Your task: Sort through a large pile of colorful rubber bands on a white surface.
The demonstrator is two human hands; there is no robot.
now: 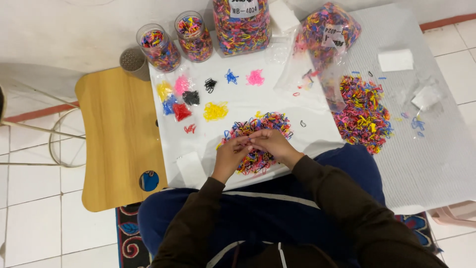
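My left hand (230, 156) and my right hand (272, 145) meet fingertip to fingertip over a mixed pile of small coloured rubber bands (263, 123) on a white sheet (277, 101). The fingers pinch together at something tiny, too small to make out. Beyond the pile lie small sorted heaps: yellow (215, 111), pink (255, 77), blue (230, 77), black (210, 85) and red (189, 128). Small clear bags of single colours (176, 99) lie to the left.
A second large mixed pile (363, 111) lies on a grey mat at the right. Three clear jars (158, 49) (194, 36) (242, 25) and an open bag of bands (327, 30) stand at the back. A wooden lap table (119, 139) is at the left.
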